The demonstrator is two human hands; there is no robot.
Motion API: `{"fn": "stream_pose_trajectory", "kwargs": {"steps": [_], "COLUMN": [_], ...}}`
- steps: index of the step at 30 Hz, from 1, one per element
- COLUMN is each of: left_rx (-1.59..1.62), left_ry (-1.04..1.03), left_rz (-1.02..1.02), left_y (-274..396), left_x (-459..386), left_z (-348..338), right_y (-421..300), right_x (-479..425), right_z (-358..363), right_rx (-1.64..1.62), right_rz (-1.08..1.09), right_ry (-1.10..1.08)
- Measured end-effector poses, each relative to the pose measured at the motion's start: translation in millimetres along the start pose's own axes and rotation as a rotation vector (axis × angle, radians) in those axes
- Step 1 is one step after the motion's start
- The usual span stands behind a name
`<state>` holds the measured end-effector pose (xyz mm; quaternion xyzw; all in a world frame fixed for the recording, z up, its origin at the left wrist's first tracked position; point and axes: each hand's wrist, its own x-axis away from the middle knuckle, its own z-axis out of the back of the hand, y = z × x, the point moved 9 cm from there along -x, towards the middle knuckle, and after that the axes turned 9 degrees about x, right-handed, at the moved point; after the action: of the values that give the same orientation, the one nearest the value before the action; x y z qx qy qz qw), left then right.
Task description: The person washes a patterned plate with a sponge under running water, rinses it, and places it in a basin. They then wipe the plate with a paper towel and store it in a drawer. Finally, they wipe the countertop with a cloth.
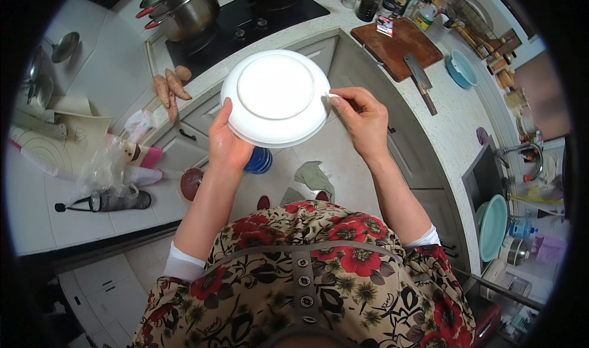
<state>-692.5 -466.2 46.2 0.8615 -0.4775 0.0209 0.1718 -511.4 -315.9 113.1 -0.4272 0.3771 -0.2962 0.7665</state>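
A round white dish (276, 87) is held up in front of me over the floor, a raised ring like a foot ring facing me. A second rim line shows along its near edge; whether it is one dish or two together, I cannot tell. My left hand (226, 138) grips the near left edge, thumb on top and fingers hidden beneath. At the right edge my right hand (363, 118) pinches the rim between thumb and forefinger, its other fingers curled. A small white bit shows at those fingertips, too small to make out.
Beyond the dish are a black stove (248, 26), a steel pot (191, 12) and sweet potatoes (172, 90). A cleaver (418, 79) lies partly on a wooden cutting board (391, 44) at right, near a blue basin (461, 69) and a sink (485, 175). A green cloth (316, 178) lies on the floor.
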Motion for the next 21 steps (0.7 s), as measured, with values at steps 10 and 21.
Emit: {"fn": "stream_pose_trajectory", "kwargs": {"steps": [10, 21], "left_rx": [-0.062, -0.038], "left_ry": [0.015, 0.017], "left_rz": [-0.041, -0.039], "left_y": [3, -4], "left_x": [-1, -12], "left_z": [-2, -6], "right_y": [-16, -60], "right_x": [-5, 37], "right_z": [-23, -60], "right_rx": [0.112, 0.314], "right_rz": [0.148, 0.601], "right_ry": [-0.013, -0.051]}}
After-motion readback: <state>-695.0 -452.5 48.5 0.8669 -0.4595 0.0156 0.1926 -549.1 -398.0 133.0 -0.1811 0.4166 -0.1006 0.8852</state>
